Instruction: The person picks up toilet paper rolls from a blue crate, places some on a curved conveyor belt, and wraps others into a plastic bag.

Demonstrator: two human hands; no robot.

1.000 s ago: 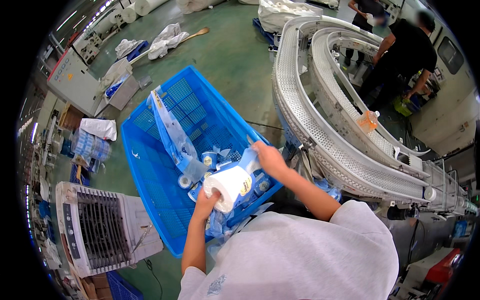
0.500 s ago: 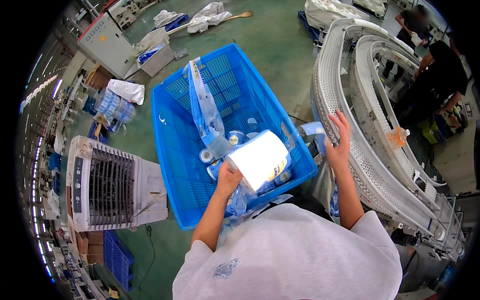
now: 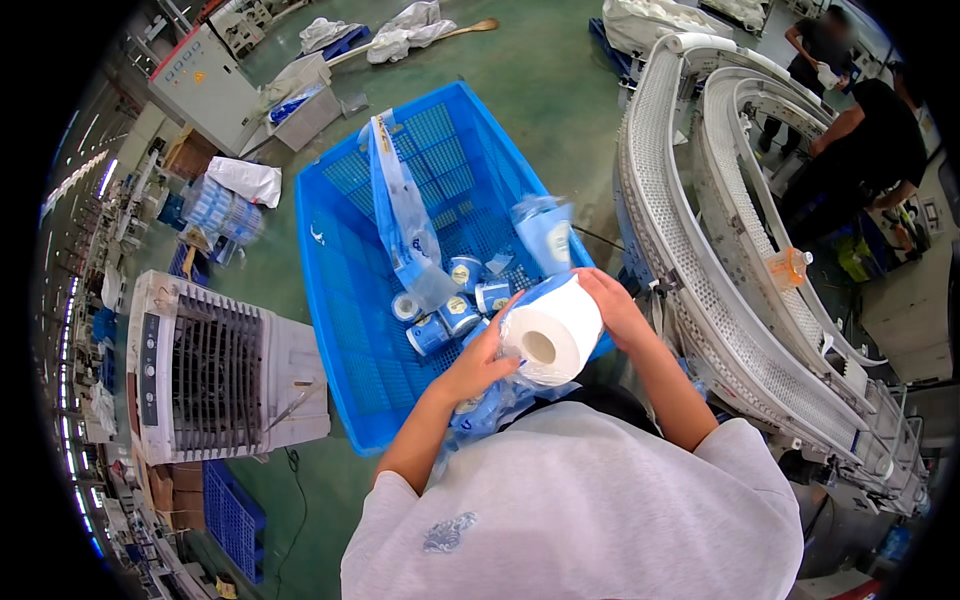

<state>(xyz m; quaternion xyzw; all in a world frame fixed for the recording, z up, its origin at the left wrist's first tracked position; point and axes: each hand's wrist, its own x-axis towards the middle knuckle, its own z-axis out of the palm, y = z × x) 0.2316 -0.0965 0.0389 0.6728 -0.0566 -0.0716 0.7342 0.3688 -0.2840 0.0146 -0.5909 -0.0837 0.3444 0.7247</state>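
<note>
Fairly bright, even light; lamp strips (image 3: 71, 470) glow far left of the blue crate (image 3: 328, 270), whose inside is softly shaded; the white roll (image 3: 572, 322) over its near side is almost washed out; far around the crate, straight edges bend toward black corners

Mfg. plant — curved conveyor (image 3: 647, 170) + elec. cabinet (image 3: 207, 88) show it.

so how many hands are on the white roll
2: the left hand at the left side of the white roll, and the right hand at its upper right. Some fingers are hidden, but no other hand shows there.
</note>
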